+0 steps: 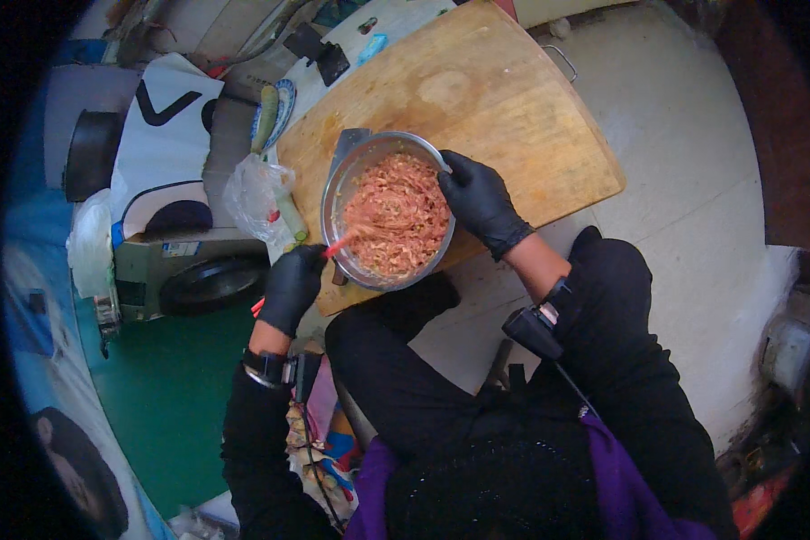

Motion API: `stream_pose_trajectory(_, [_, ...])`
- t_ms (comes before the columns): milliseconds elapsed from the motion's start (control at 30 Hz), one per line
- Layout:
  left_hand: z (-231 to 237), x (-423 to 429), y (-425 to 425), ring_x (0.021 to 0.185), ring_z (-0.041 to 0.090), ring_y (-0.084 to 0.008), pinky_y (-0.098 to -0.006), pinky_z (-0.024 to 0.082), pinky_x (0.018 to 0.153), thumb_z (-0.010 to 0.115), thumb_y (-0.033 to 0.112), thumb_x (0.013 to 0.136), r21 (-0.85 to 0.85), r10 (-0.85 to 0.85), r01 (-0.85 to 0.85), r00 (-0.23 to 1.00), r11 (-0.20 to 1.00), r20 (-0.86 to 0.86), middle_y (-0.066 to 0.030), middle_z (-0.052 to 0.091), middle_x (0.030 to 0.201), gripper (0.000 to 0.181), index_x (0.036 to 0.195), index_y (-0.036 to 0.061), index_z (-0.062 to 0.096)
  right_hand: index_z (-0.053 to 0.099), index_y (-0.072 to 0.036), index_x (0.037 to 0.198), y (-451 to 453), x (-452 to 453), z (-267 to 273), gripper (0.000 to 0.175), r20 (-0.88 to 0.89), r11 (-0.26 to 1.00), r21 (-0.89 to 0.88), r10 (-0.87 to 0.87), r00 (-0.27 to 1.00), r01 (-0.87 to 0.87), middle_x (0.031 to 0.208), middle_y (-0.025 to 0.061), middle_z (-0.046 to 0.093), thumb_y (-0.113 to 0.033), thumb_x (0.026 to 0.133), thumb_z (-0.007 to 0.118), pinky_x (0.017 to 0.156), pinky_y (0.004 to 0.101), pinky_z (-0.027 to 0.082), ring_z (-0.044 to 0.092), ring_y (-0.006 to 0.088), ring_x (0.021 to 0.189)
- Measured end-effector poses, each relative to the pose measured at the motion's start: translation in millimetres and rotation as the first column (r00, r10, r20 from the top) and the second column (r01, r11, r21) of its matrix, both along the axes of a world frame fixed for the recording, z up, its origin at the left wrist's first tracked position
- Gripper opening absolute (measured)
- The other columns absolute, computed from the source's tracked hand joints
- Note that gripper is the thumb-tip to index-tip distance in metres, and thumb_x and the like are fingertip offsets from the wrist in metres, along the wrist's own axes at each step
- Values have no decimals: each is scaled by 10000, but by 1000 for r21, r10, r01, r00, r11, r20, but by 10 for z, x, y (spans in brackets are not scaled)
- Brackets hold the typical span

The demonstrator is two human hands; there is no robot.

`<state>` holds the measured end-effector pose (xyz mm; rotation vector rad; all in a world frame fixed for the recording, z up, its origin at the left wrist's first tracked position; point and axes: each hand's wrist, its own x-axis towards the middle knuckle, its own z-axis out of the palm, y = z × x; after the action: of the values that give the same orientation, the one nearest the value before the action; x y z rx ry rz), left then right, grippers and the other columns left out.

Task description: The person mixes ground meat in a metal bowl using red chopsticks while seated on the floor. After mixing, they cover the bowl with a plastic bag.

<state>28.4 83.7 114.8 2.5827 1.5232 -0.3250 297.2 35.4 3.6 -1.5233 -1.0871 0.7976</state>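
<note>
A metal bowl (329,196) stands near the front left edge of a wooden board. Ground meat (405,216) with pale and greenish bits fills much of it. Black-gloved, my left hand (292,287) grips red chopsticks (341,243), their tips sunk in the meat. At the opposite side of the bowl, my right hand (482,199), also in a black glove, holds the rim with the thumb on top. Partly hidden by the bowl is a cleaver; its grey blade (352,140) and brown handle (339,275) show at the bowl's left side.
The wooden board (513,121) lies beneath the bowl. Left of it are a clear plastic bag (260,192), a green stalk-like vegetable (290,216), and another (266,115) on a blue-patterned plate (285,101). A black round pan (212,283) lies farther left. My knees are close to the board's front edge.
</note>
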Motion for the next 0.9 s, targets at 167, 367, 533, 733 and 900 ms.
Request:
stream_pose_trajectory(167, [-351,356,32,869,627,-327,-379,493,744,581,156,839,109,24,-43,985,993,169,-186,648,917,214,1004,38,648,572,-23,1134,-5,-5,9,350,1,1000,20,-16,1000,16,927,207,643,-204,835,574,732,367,501,645,307,847])
stream_pose_trajectory(367, [-142,110,-174,826,616,-331,-391,491,718,578,101,802,-72,-121,138,972,988,200,-159,642,894,209,994,82,658,571,-26,1133,13,13,15,348,34,1000,11,4,999,-4,922,206,641,-206,836,569,733,370,500,644,306,846])
stream_pose_trajectory(533, [-171,172,167,853,618,-331,-388,492,730,586,119,804,112,-18,10,997,994,77,-176,642,902,196,974,52,657,570,-20,1130,3,4,3,353,6,1000,29,-1,1000,1,922,199,643,-217,837,565,736,374,499,642,316,845])
stream_pose_trajectory(733, [-389,457,-94,834,618,-312,-364,489,730,627,72,774,58,-135,122,927,991,350,-143,639,854,210,981,71,662,569,-18,1134,18,-10,-24,356,43,997,70,-46,998,43,922,200,644,-221,841,562,740,375,499,642,311,854])
stream_pose_trajectory(900, [-75,49,-119,800,625,-281,-338,488,696,640,60,756,-141,22,11,972,990,235,-117,632,823,210,962,78,672,573,-33,1136,17,-5,-20,351,45,1000,-17,0,999,1,934,200,643,-227,844,562,740,374,501,642,314,849])
